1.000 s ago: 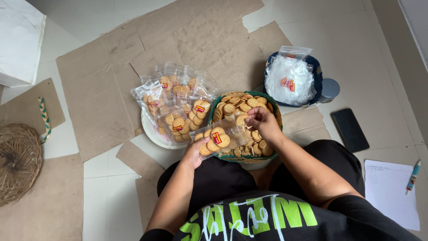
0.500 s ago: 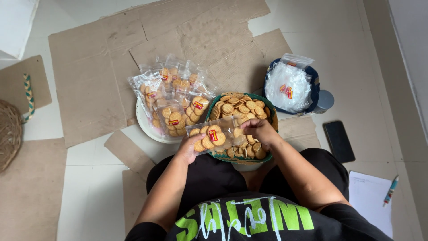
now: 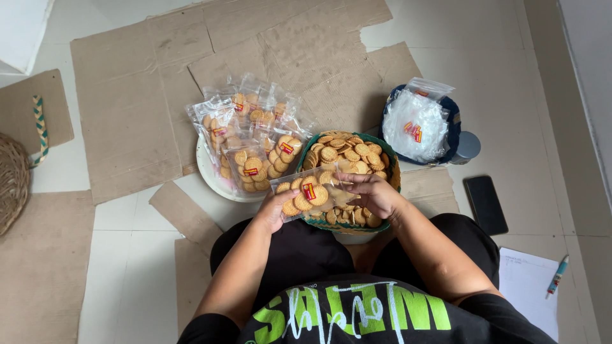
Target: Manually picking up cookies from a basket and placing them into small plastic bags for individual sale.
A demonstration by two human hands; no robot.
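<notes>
I hold a clear plastic bag of round biscuits (image 3: 307,194) with a red and yellow sticker, over the near edge of a green basket (image 3: 391,171) full of loose biscuits. My left hand (image 3: 273,210) grips the bag's left end. My right hand (image 3: 371,192) holds its right end, fingers at the bag's mouth above the basket. To the left, a white plate (image 3: 210,178) carries a heap of several filled biscuit bags (image 3: 252,137).
A blue container of empty clear bags (image 3: 417,124) stands at the right with a grey lid (image 3: 468,145) beside it. A black phone (image 3: 486,204), paper (image 3: 528,283) and a pen (image 3: 557,275) lie at the right. Flattened cardboard (image 3: 140,95) covers the floor; a woven basket (image 3: 11,181) sits far left.
My right hand came out of the loose biscuits and moved to the bag's open end. The bag now lies flatter between both hands. The camera view shifted slightly.
</notes>
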